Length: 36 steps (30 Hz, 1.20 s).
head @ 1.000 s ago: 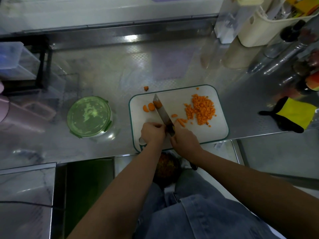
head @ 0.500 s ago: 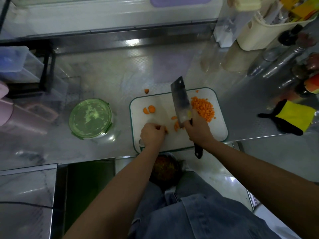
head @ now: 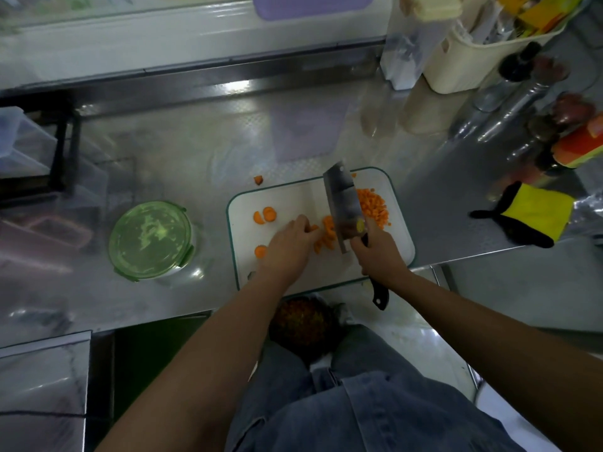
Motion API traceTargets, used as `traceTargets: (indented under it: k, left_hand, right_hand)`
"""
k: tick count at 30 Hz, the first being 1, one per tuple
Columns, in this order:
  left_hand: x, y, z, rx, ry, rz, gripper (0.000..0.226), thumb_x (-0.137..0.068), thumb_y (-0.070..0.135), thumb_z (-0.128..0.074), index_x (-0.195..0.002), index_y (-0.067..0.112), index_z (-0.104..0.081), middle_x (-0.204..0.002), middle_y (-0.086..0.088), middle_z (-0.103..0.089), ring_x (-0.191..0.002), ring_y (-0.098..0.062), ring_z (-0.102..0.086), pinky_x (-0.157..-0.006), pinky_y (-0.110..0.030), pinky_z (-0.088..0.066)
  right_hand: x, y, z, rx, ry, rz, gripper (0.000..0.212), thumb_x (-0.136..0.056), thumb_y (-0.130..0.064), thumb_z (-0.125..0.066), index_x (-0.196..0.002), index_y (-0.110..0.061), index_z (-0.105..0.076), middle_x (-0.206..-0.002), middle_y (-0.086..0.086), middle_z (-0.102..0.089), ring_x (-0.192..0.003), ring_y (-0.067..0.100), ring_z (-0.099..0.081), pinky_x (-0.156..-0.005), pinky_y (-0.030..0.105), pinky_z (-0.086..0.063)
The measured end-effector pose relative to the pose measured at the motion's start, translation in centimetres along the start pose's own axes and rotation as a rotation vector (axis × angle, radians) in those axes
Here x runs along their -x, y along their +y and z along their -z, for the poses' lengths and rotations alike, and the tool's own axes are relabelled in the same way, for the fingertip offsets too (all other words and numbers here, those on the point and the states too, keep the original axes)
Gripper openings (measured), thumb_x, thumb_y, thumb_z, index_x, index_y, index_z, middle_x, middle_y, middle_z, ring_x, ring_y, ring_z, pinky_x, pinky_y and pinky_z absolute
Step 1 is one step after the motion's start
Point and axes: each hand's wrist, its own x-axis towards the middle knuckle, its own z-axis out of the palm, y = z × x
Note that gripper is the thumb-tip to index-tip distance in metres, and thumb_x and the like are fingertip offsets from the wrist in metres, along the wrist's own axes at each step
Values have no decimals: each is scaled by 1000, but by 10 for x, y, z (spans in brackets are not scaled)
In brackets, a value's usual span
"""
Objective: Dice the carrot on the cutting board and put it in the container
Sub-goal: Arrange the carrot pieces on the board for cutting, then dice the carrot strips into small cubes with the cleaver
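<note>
The half-cut orange carrot pieces (head: pixel 328 234) sit mid-board on the white cutting board with the green rim (head: pixel 293 197). The left hand (head: pixel 288 246) has its fingers (head: pixel 301 224) curled down over them, bunching them tight against the blade. Just beside it, the right hand (head: pixel 378 256) is wrapped round the black handle of the broad steel cleaver (head: pixel 342 203), blade leaning and poised right at the pieces. Behind the blade lies the heap of finished orange dice (head: pixel 373 207), and a few round orange slices (head: pixel 264 216) wait uncut on the board's left side. One stray orange chunk (head: pixel 258 180) is off the board on the shiny steel counter (head: pixel 195 151). Further left stands the round glass container with the green lid (head: pixel 151 239), lid on. The danger, I'd say: those fingertips are very near the edge, so a hasty chop could nick them. Small pieces could also skid or jump off the board, and the lid must come off before any transfer.
</note>
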Motion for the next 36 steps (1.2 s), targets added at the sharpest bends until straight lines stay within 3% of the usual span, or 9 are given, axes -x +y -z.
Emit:
traceTargets:
  k: [4, 10, 16, 20, 24, 32, 36]
  left_hand:
    - [-7, -3, 4, -43, -68, -36, 39, -90, 10, -52, -128, 18, -51, -120, -11, -42, -105, -27, -47, -68, -30, -29]
    - [-6, -8, 3, -10, -48, 2, 27, -92, 21, -54, -119, 15, -57, -117, -9, -46, -106, -25, -48, -69, -33, -39]
    - [-7, -14, 2, 69, -44, 86, 47, -82, 29, -68, -123, 14, -51, -120, -7, -47, -109, -25, -48, -77, -34, -41]
    - [-11, -17, -1, 106, -49, 69, 75, -78, 34, -71, -143, 17, -37, -126, -10, -43, -111, -27, -45, -80, -36, -43]
    - [-15, -16, 0, 124, -58, 39, 56, -80, 34, -70, -130, 17, -53, -122, -9, -44, -110, -25, -44, -82, -35, -42]
    - [-9, -10, -4, 128, -18, 27, 31, -79, 30, -65, -104, 12, -64, -107, -8, -53, -102, -25, -48, -75, -31, -37]
    - [-5, -4, -10, 129, 42, 69, 16, -87, 24, -59, -95, 11, -64, -102, -8, -54, -97, -26, -50, -72, -30, -34]
  right_hand:
    - [-2, -1, 3, 2, -3, 1, 19, -90, -9, -46, -108, -6, -49, -67, 16, -53, -61, 39, -55, -56, 55, -51]
    - [-4, 3, 6, -3, -13, -14, 32, -92, -11, -47, -122, -2, -44, -67, 18, -51, -63, 41, -53, -57, 58, -49]
    - [-7, 0, 2, -13, -20, 19, 18, -91, -12, -47, -107, -3, -47, -68, 20, -52, -61, 40, -52, -54, 56, -49]
    - [-8, -1, 1, -7, -23, 33, 19, -93, -14, -46, -105, 0, -47, -69, 24, -51, -59, 40, -50, -53, 57, -47]
    - [-9, 1, -1, 2, -26, 54, 13, -94, -18, -48, -96, -5, -46, -64, 20, -51, -51, 34, -50, -48, 53, -47]
    - [-7, -5, -3, 40, -29, 123, 20, -93, -14, -49, -78, -22, -37, -59, 7, -45, -50, 26, -48, -50, 50, -47]
    - [-6, -3, -7, 64, -48, 168, 6, -92, -13, -51, -96, -16, -47, -58, 2, -45, -51, 21, -47, -48, 41, -39]
